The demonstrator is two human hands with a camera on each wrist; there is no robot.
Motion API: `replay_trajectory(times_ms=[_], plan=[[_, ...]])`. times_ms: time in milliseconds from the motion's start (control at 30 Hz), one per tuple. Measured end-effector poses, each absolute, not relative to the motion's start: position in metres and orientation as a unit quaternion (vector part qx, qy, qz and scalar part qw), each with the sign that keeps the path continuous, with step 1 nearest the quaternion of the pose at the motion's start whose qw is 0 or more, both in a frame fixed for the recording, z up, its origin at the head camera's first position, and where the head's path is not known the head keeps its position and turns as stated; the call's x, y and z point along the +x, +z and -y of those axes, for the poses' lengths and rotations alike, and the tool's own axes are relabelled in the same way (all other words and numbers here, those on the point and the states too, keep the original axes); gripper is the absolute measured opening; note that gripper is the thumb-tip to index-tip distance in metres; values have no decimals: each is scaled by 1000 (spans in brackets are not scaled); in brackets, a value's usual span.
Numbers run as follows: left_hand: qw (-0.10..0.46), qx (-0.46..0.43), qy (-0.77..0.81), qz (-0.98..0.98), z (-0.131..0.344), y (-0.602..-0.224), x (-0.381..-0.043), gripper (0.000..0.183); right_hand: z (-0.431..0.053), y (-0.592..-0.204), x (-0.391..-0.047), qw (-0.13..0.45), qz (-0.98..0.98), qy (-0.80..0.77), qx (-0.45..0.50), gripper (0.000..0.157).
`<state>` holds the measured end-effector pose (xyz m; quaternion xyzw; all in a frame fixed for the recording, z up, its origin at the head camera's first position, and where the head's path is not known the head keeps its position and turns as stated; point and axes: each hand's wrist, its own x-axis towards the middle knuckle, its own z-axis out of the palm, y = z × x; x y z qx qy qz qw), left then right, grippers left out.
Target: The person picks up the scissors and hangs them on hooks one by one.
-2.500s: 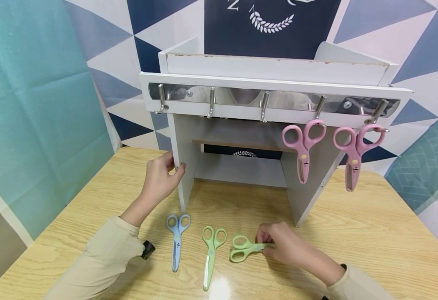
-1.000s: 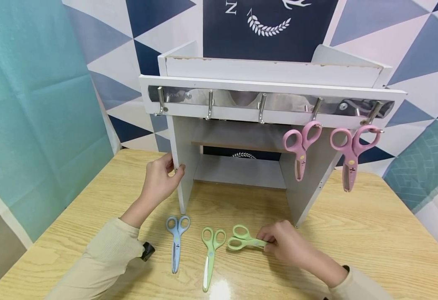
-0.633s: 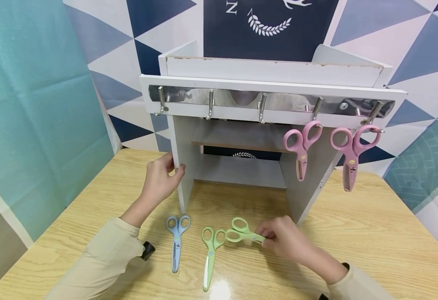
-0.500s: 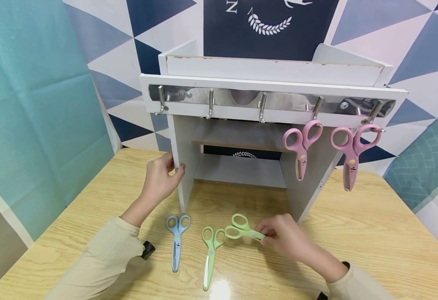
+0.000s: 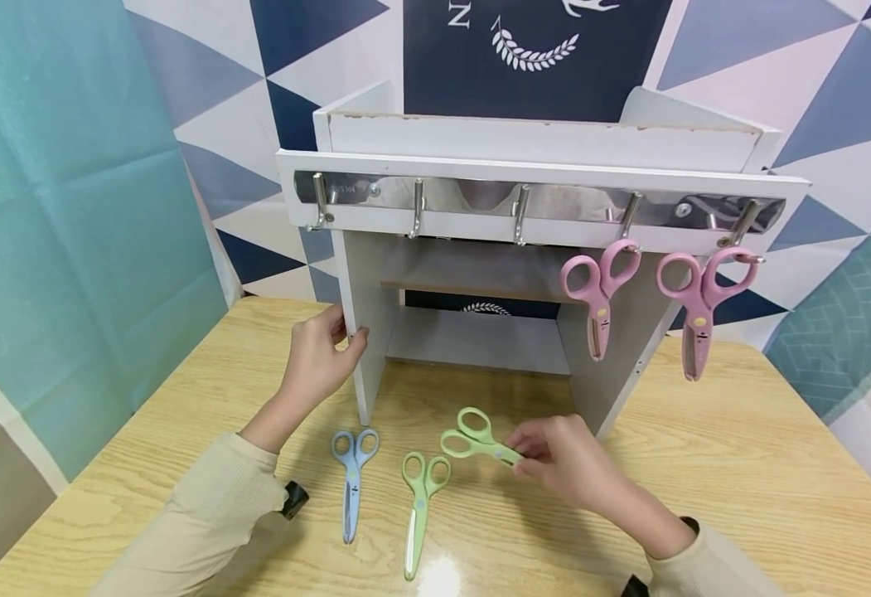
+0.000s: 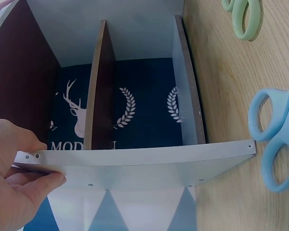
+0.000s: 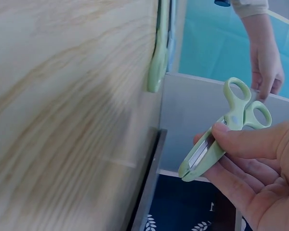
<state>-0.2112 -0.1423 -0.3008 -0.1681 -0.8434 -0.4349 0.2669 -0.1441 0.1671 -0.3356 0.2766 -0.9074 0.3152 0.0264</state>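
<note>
My left hand (image 5: 319, 356) grips the front edge of the left side panel of a white shelf unit (image 5: 360, 332), thumb on the inner side. In my right hand (image 5: 565, 460) a pair of green scissors (image 5: 480, 439) is pinched by the blades, its handle loops pointing left and tilted up. The right wrist view shows my thumb on one face of these blades and fingers behind. A second pair of green scissors (image 5: 418, 514) and a pair of blue scissors (image 5: 353, 481) lie on the table. Two pairs of pink scissors (image 5: 601, 294) (image 5: 699, 311) hang from the rightmost hooks.
A metal hook rail (image 5: 472, 192) runs along the top front of the shelf unit, with several hooks. The wooden table (image 5: 741, 481) extends to both sides. A patterned wall (image 5: 771, 99) stands behind and a teal curtain (image 5: 84, 207) at the left.
My right hand has lifted the green scissors off the table, moving them upward and slightly left, away from the front edge. The left hand has kept its grip on the panel.
</note>
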Motion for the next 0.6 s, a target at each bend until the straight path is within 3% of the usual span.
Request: replay_trajectory(times_ms=[600], plan=[[266,-170,-435,843,143,-301,-210,27,-163,-320,-140,56,898,336,279,18]])
